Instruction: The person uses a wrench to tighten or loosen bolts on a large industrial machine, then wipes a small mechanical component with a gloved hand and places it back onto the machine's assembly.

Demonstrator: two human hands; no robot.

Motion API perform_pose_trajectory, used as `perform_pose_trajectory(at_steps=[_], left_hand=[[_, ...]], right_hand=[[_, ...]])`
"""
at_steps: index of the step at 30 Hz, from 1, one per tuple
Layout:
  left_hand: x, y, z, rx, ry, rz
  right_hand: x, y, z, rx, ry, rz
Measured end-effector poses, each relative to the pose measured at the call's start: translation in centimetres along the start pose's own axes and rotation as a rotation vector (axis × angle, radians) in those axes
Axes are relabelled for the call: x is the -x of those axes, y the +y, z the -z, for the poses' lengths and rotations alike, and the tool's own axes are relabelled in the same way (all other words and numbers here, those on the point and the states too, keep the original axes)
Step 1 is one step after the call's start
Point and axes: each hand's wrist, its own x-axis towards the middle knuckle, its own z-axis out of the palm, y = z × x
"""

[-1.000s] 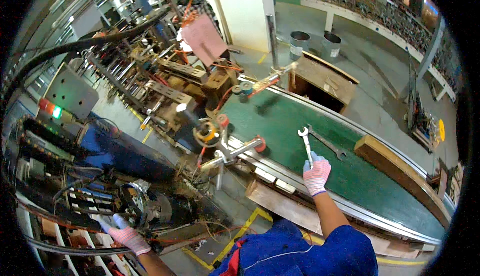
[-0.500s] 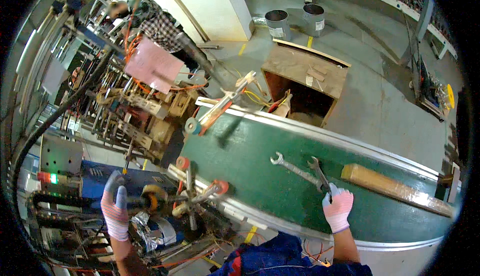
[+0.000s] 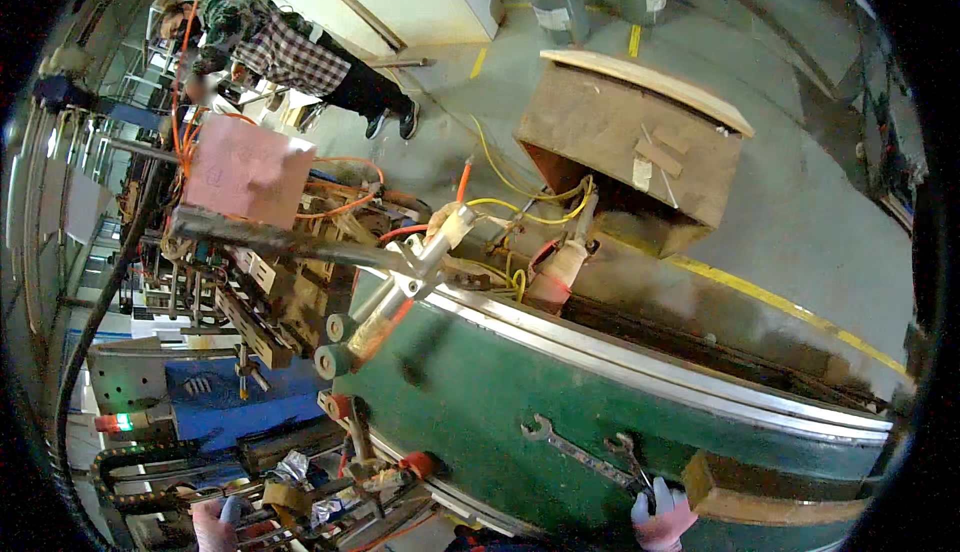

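My right hand, in a pink glove with pale blue fingertips, is closed round the near end of a dark wrench over the green conveyor belt. A longer silver open-end wrench slants from the upper left down toward the same fingers; whether they grip it too I cannot tell. My left hand, gloved alike, is at the lower left edge beside the machine parts. Its thumb and finger stand apart with nothing visible between them, and the rest is cut off by the frame.
A long wrapped wooden-looking block lies on the belt to the right. Roller brackets rise at the belt's left end. A wooden box stands beyond, with two grey buckets behind. A person stands at far left, near a pink sheet.
My view has tilted up, so belt, wrenches and both hands sit lower in the picture. The left hand has dropped toward the lower edge. The right stays at the wrenches.
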Motion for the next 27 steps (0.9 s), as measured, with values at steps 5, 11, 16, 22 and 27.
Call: perform_pose_trajectory(at_steps=[5,11,16,22,27], left_hand=[[-0.2,2.2,0.1,0.272,-0.017,0.088],[0.4,4.0,0.1,0.204,0.029,0.071],[0.8,6.4,0.4,0.086,0.115,0.121],[1.9,7.2,0.1,0.266,0.340,-0.090],[1.3,6.1,-1.0,0.456,0.401,-0.282]], right_hand=[[2.9,2.7,-3.0,-0.158,-0.112,0.021],[0.1,2.3,-1.6,-0.109,-0.109,0.090],[-1.1,1.5,-0.8,-0.031,-0.087,0.067],[-2.7,-2.5,1.9,0.159,0.081,0.104],[-1.6,-3.8,1.7,0.134,0.186,0.126]])
